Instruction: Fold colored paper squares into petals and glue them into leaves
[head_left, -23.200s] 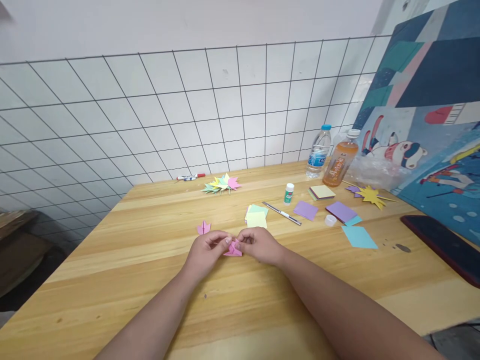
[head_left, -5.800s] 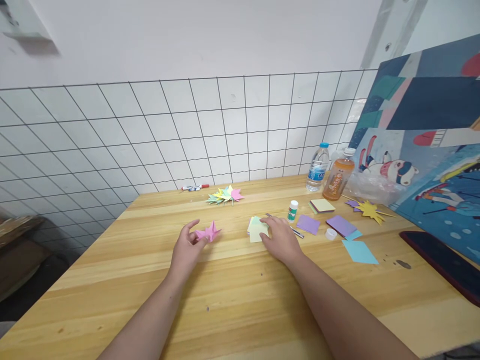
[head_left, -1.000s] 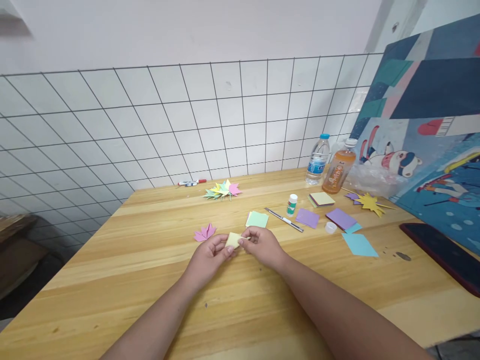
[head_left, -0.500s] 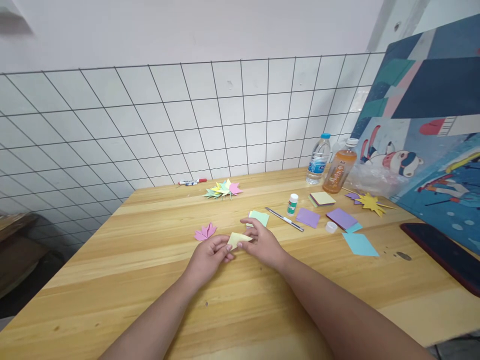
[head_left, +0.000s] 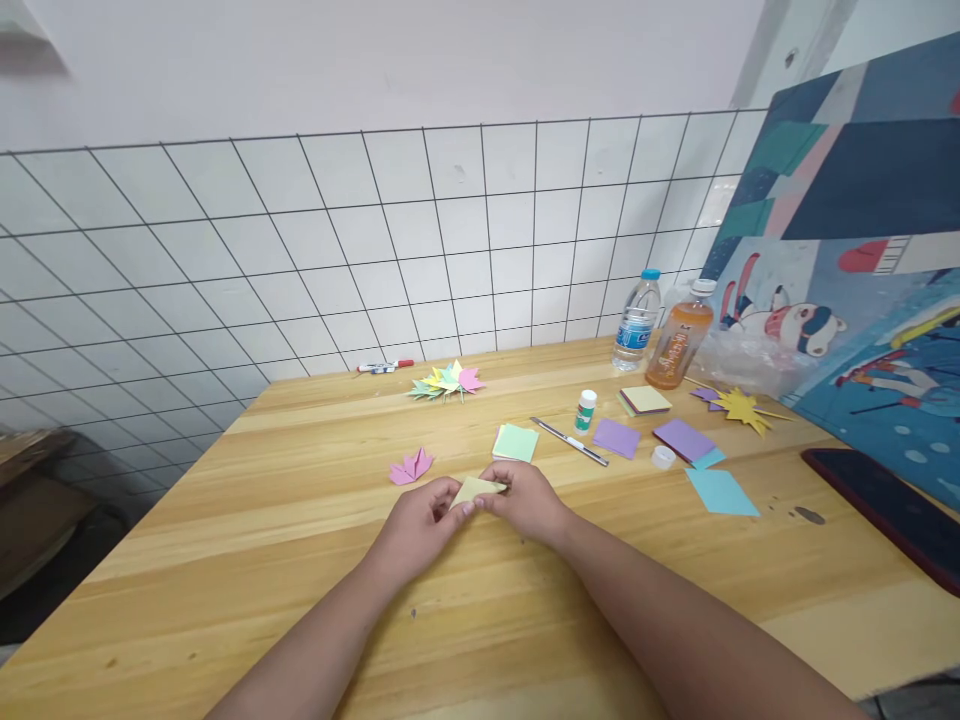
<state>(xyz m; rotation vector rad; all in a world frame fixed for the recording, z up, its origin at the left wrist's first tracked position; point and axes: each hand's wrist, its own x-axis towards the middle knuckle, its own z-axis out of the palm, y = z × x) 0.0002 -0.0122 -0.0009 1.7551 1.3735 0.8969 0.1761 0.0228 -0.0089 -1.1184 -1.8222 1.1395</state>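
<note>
A small folded piece of yellow paper (head_left: 474,489) is held between both hands, just above the table. My left hand (head_left: 421,520) pinches its left corner with thumb and fingers. My right hand (head_left: 521,500) grips the right side, its fingers curled behind the paper and its thumb in front. Beyond my left hand lies a folded pink paper piece (head_left: 411,467) with pointed petals. Past my right hand sits a stack of light green paper squares (head_left: 515,443).
A silver pen-like tool (head_left: 568,441), a glue bottle (head_left: 586,411), purple paper (head_left: 616,438) and a blue sheet (head_left: 721,492) lie to the right. Behind them stand a water bottle (head_left: 637,322) and an orange drink bottle (head_left: 679,338). Folded multicoloured paper (head_left: 448,381) rests farther back.
My right hand has closed in, its raised index finger coming down onto the yellow paper. The paper now looks flatter and narrower, and the green stack is more fully visible.
</note>
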